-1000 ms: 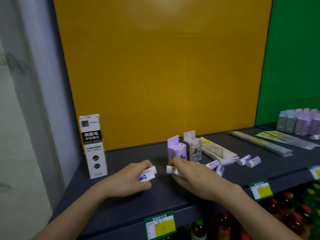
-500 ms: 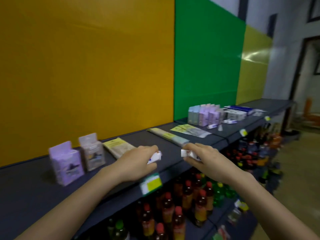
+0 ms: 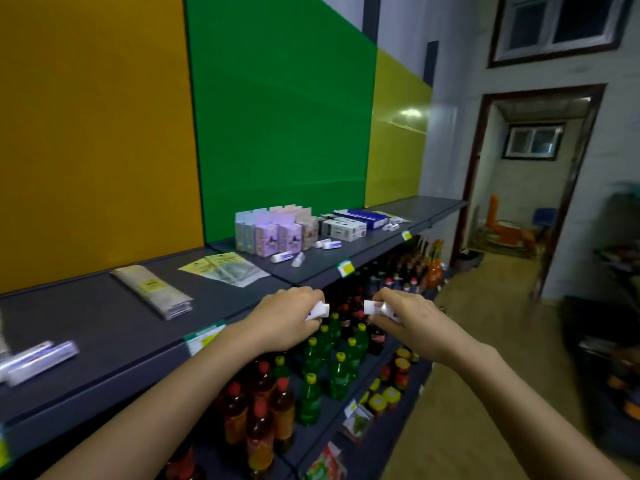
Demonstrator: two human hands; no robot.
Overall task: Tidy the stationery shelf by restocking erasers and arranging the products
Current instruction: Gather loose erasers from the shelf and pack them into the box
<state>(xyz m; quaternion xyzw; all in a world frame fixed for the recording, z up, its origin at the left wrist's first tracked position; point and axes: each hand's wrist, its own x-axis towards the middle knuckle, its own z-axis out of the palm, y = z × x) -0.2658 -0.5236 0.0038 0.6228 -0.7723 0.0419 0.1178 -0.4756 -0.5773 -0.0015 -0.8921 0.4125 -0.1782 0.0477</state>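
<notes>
The left hand (image 3: 287, 318) was curled round a white eraser (image 3: 318, 310) with a blue-printed sleeve, whose end stuck out past the knuckles toward the right. The right hand (image 3: 407, 320) pinched a second eraser (image 3: 375, 307) between fingertips and thumb, its white end pointing left. The two ends faced each other with a small gap between them, not touching. Both erasers were in the air just off the front edge of the dark shelf (image 3: 104, 327), over the bottles (image 3: 311, 386) on the rack below.

More loose erasers lay on the shelf's next section to the right: two (image 3: 289, 258) near its front edge and another pair (image 3: 327, 243) farther along. Right behind them stood a block of pastel boxes (image 3: 277, 233) against the green back panel, then white boxes (image 3: 343, 228) and a long blue box (image 3: 367, 216) toward the far right end.

Nearer the hands, clear plastic packets (image 3: 225, 270) with yellow labels lay flat across the seam between the two sections, and a long narrow packet (image 3: 152, 291) lay slanted in the middle of the near section. At the left edge of the view, blurred silvery tubes (image 3: 38, 360) lay near the front edge. Price tags (image 3: 204, 336) were clipped along the shelf's front lip.
</notes>
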